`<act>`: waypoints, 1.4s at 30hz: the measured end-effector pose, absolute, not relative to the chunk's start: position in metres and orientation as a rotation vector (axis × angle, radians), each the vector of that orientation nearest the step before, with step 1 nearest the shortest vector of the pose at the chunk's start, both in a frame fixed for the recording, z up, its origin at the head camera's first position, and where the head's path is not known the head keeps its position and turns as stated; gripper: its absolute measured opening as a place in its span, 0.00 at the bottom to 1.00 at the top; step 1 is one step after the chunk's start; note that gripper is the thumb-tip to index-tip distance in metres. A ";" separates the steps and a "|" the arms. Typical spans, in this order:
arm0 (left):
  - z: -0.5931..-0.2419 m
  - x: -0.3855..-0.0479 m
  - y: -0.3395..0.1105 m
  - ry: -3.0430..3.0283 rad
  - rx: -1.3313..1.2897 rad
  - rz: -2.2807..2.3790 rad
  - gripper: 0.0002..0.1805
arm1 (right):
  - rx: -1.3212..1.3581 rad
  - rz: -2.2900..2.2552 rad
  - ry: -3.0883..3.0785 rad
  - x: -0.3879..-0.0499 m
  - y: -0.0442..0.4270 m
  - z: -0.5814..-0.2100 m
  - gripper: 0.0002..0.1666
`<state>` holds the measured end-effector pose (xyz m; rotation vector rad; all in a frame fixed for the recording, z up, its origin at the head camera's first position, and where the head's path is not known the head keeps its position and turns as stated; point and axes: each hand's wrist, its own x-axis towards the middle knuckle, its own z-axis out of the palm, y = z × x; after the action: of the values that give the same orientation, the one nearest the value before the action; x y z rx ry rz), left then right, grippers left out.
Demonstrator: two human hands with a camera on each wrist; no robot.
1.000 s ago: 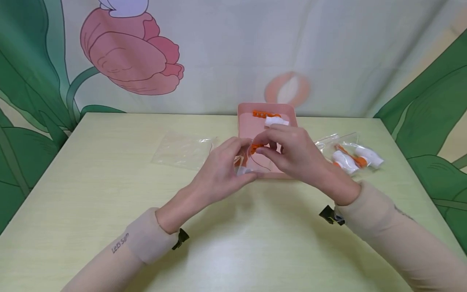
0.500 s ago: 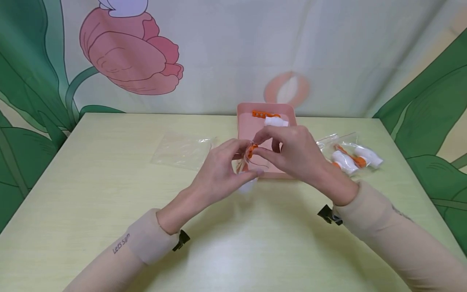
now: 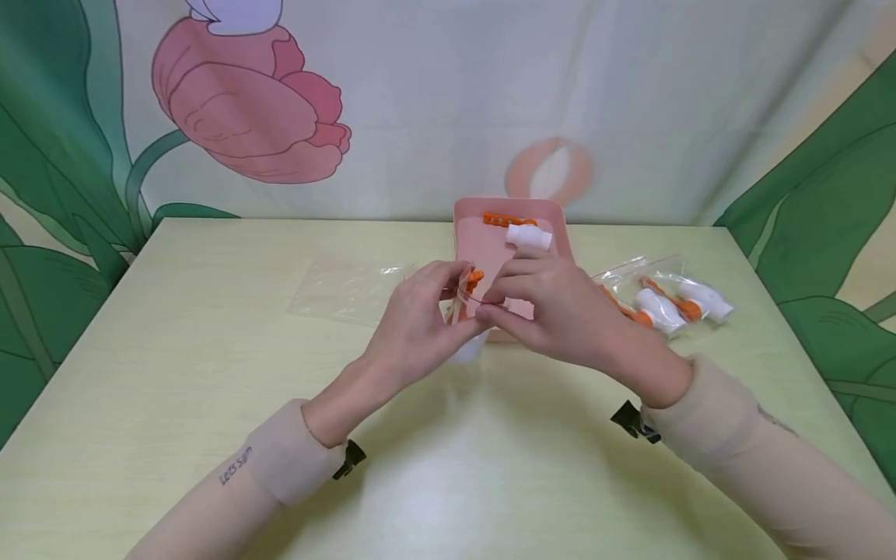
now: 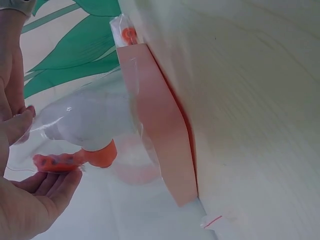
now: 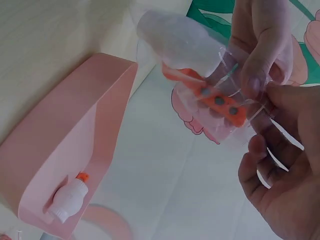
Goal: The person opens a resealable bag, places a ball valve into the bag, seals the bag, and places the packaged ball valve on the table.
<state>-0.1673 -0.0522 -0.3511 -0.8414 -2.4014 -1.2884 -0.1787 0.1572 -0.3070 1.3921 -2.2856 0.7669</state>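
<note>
- Head: from above, forward and down over the desk (image 3: pixel 448 482), farthest off.
- Left wrist: close, sideways, facing the tray (image 4: pixel 155 120) from outside.
- Right wrist: close, tilted, looking into the tray.
- All share tray and clear bag (image 5: pixel 182 42).

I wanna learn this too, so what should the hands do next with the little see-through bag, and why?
Maybe the right hand should pull the edge of the clear plastic bag open. That hand's fingers pinch there, the left hand holds the bag too, and a white bottle-shaped piece and an orange strip with dark dots look to be inside.
</note>
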 end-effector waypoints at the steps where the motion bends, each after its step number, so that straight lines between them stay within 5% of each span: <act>1: -0.351 -0.168 -0.052 -2.402 -0.834 -1.288 0.24 | 1.409 0.761 -2.271 -0.179 0.156 -0.307 0.04; 15: -0.354 -0.173 -0.058 -2.444 -0.748 -1.547 0.34 | 1.418 0.699 -2.247 -0.181 0.156 -0.301 0.07; 27: -0.350 -0.187 -0.069 -2.339 -0.682 -2.426 0.22 | 1.414 0.707 -2.258 -0.182 0.161 -0.292 0.06; 42: -0.349 -0.187 -0.073 -2.274 -0.661 -2.411 0.17 | 1.313 0.833 -2.220 -0.180 0.171 -0.295 0.08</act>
<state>-0.1872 -0.0728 -0.3492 -0.6614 -2.2737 -2.4114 -0.1803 0.1712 -0.2950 1.3131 -2.2200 0.8331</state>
